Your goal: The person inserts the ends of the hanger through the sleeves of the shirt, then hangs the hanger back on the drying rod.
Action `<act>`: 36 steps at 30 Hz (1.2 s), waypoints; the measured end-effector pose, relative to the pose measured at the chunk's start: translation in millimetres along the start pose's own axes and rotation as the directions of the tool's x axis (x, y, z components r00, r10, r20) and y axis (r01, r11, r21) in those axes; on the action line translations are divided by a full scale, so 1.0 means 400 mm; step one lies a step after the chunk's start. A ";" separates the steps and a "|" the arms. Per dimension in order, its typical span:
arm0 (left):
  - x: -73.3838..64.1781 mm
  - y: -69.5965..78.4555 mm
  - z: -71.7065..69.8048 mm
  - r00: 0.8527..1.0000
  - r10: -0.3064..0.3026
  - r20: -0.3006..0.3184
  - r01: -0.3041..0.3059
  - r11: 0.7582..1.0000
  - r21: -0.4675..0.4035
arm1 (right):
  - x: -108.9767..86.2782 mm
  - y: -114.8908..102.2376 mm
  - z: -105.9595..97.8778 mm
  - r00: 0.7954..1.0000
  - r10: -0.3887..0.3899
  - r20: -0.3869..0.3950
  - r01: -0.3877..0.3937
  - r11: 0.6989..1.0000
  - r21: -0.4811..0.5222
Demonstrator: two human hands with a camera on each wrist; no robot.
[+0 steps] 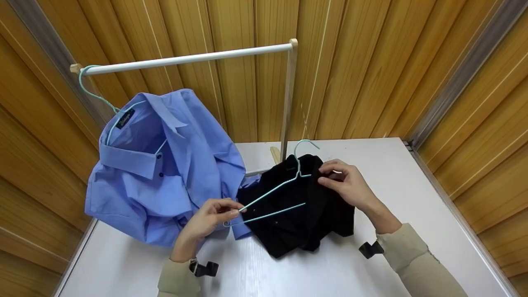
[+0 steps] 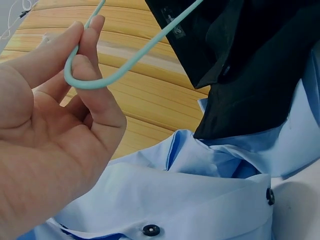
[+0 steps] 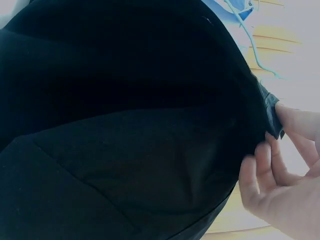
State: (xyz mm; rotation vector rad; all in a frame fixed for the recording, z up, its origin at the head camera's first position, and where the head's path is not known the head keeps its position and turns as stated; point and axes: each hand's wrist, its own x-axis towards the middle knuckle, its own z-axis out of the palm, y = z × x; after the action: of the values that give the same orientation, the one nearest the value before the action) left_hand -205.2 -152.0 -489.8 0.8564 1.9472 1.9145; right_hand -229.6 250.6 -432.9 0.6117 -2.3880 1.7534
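Observation:
A light teal wire hanger (image 1: 270, 192) lies partly inside a black shirt (image 1: 330, 210), its right end hidden by the cloth and its hook pointing up. My left hand (image 1: 212, 216) pinches the hanger's left corner, which sticks out past the shirt; the left wrist view shows the bent wire (image 2: 107, 82) between thumb and fingers. At the shirt's right collar edge, my right hand (image 1: 346, 185) pinches the black fabric between thumb and fingers. The right wrist view is mostly filled by the dark cloth (image 3: 125, 150), with my fingers at its edge.
A blue shirt (image 1: 206, 144) on another teal hanger (image 1: 95, 97) hangs at the left end of a white rail (image 1: 189, 57). The rack's wooden upright (image 1: 288, 103) stands behind the black shirt. Below is a white table (image 1: 379, 165), with wood-panelled walls (image 1: 350, 70) around it.

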 end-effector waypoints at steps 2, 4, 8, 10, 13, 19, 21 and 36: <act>0.003 -0.004 0.002 1.000 -0.004 -0.006 0.004 1.000 -0.019 | 0.001 0.004 0.000 1.000 -0.019 -0.004 0.019 1.000 -0.022; 0.005 -0.007 0.004 1.000 -0.009 -0.016 0.009 1.000 -0.027 | 0.001 0.005 0.001 1.000 -0.022 0.000 0.022 0.999 -0.033; 0.011 -0.010 0.010 0.999 -0.015 -0.031 0.014 1.000 -0.026 | 0.002 0.006 0.004 0.999 -0.028 0.021 0.029 0.999 -0.036; 0.014 -0.012 0.012 0.999 -0.015 -0.033 0.014 1.000 -0.022 | 0.002 0.006 0.007 0.999 -0.036 0.028 0.037 0.999 -0.032; 0.020 -0.014 0.016 0.999 -0.009 -0.037 0.008 1.000 -0.018 | 0.004 0.006 0.009 0.998 -0.050 0.031 0.051 0.998 -0.031; 0.030 -0.019 0.022 0.998 -0.019 -0.056 0.018 1.000 -0.008 | 0.007 0.003 0.008 0.996 -0.068 0.054 0.070 0.997 -0.030; 0.035 -0.022 0.026 0.997 -0.031 -0.064 0.031 1.000 0.001 | 0.009 0.002 0.010 0.995 -0.063 0.071 0.065 0.997 -0.033; 0.046 -0.030 0.038 0.998 0.018 -0.060 -0.019 1.000 -0.011 | 0.015 0.014 0.012 0.997 -0.011 0.070 0.012 1.000 -0.015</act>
State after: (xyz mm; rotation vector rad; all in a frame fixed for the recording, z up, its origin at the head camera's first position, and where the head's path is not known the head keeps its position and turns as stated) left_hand -213.4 -128.1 -499.0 0.8257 1.9672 1.9813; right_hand -236.3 245.9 -437.6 0.6946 -2.4367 1.7348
